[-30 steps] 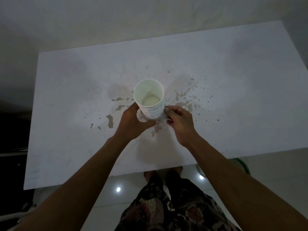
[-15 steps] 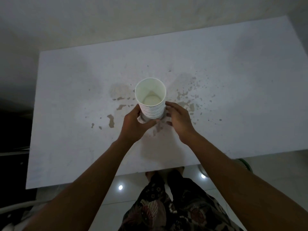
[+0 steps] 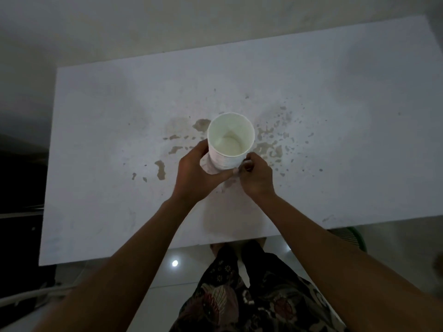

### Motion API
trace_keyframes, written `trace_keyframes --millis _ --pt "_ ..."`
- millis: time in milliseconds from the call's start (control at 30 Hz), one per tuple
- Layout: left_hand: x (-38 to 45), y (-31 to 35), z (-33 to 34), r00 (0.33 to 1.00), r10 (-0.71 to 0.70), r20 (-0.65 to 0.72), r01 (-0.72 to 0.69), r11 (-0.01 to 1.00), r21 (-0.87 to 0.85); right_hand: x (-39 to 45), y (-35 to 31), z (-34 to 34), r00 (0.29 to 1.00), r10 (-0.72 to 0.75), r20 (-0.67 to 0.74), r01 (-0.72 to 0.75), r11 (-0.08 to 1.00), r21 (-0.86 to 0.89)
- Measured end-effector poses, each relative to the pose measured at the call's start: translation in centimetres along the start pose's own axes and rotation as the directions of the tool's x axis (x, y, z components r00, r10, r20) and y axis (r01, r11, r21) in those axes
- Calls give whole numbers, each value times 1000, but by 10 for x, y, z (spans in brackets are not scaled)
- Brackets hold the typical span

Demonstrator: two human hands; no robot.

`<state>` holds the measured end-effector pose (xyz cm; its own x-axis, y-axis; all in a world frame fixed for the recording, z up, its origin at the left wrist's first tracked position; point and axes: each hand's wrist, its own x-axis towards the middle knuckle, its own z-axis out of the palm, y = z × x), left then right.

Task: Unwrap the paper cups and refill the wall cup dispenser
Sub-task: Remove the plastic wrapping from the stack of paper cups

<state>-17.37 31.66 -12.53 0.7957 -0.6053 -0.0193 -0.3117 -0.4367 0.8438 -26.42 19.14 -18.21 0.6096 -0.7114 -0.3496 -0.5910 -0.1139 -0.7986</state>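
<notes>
Near the middle of the stained white rectangular tabletop stands the stack of white paper cups, upright, its open mouth toward the head camera, its ribbed rims showing down the near side. This is the only view. A thin clear plastic wrapper is bunched low around the base of the stack, not yet off it. The left hand curls around the left side of the stack, its fingers closed against the cups and wrapper. The right hand sits at the lower right of the stack with its fingers pinched together, apparently on a bit of the wrapper, though the film there is too faint to be sure. Brown blotches mark the surface around the cups. The wall dispenser is not in sight.

I judge the unwrapping is nearly finished. The risks: a sharp tug by the right hand could tip the tall, light stack if the left hand loosens; the thin film may tear and leave a scrap clinging under the bottom cup; and squeezing too hard could dent the soft paper walls, so the cups jam in the dispenser.
</notes>
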Motion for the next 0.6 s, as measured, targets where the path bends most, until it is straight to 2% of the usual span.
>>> trace_keyframes --millis 67,100,167,200,233,300,400,533,600 --pt "2 -1 0 999 -26 -23 26 999 -30 1 0 3 995 -101 -27 98 992 -74" --pt "3 -1 0 999 -35 -40 33 998 -46 0 -1 2 980 -198 -23 196 977 -82" --pt "5 -2 -1 997 -47 -62 43 997 -65 -2 -5 0 941 -335 40 335 942 13" --pt "7 -2 -2 996 -53 -69 48 997 -68 -4 -8 0 931 -355 91 347 934 91" --pt "8 -1 -3 996 -57 -74 52 996 -67 -6 -9 3 927 -345 147 327 936 135" --pt "11 0 -4 996 -42 -80 39 998 -44 -7 -7 11 936 -283 208 266 958 104" --pt "12 1 -5 995 -33 -98 27 998 -57 -6 -1 17 958 -206 201 208 978 11" --pt "14 7 -7 987 -61 -151 35 986 -166 -8 -8 10 962 -195 190 191 981 40" --pt "18 10 -7 991 -62 -119 36 977 -208 -9 -11 10 970 -190 151 182 981 62"
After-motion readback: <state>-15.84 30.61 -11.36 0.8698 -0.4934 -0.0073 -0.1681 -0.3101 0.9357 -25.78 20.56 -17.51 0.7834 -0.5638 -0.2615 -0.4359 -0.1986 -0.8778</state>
